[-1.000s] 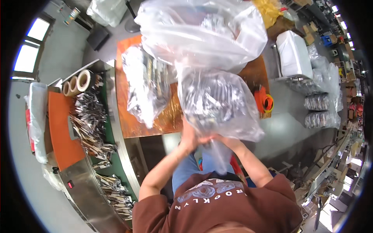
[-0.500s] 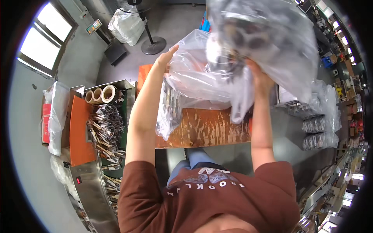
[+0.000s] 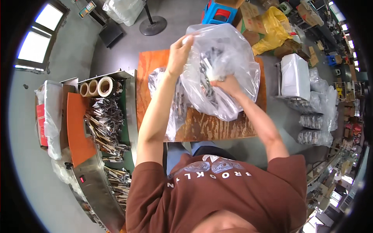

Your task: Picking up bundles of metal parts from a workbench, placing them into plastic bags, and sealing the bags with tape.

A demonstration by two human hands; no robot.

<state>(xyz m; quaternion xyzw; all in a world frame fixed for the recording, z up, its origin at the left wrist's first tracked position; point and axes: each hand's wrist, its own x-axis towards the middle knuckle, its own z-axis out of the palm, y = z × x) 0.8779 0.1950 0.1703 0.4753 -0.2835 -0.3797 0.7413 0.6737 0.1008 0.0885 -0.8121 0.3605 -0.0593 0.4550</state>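
A large transparent plastic bag [image 3: 244, 50] spreads over the brown wooden table [image 3: 153, 59]. My left hand [image 3: 179, 56] pinches its rim at the upper left. At the bag's mouth my right hand [image 3: 230, 85] is closed on a plastic-wrapped bundle [image 3: 208, 72] of dark and pale pieces, with the thumb pointing left. Wrap and bag hide some of its fingertips. Left of the bag, partly behind my left forearm, lies another plastic-wrapped pack [image 3: 176, 110] of similar pieces.
To the left a metal-edged conveyor carries many wrapped, handled pieces [image 3: 104, 120], with tape rolls [image 3: 105, 86] behind. Beyond the table stand a fan base [image 3: 153, 25], a blue stool [image 3: 219, 13] and a yellow bag [image 3: 274, 27]. Stacked packs [image 3: 311, 128] sit at the right.
My right hand has come down and left with the bundle from the raised position at the upper right. The bag now lies wider over the table. My left hand still holds its rim.
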